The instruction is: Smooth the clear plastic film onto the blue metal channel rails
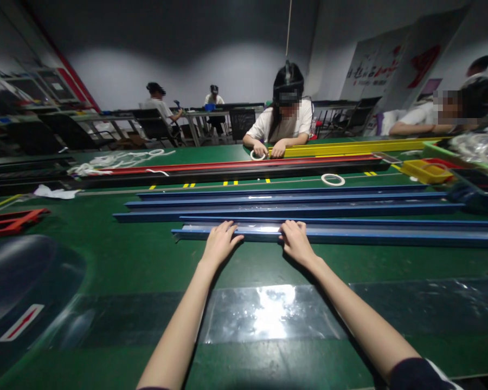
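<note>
A long blue metal rail [350, 236] lies across the green table in front of me. My left hand [220, 242] rests on its near edge, fingers stretched forward and lying flat on the rail. My right hand [295, 239] sits a short way to the right on the same rail, fingers bent over its edge and pressed onto it. A strip of shiny clear film [261, 229] shows on the rail between the two hands. Neither hand lifts anything.
Several more blue rails [293, 203] lie behind, then red rails [236, 165] and yellow rails [350, 147]. A person [282, 122] works opposite with a tape ring [257, 156]. Another tape roll [332, 179], a yellow tray [426, 171] and a clear plastic sheet [268, 314] lie around.
</note>
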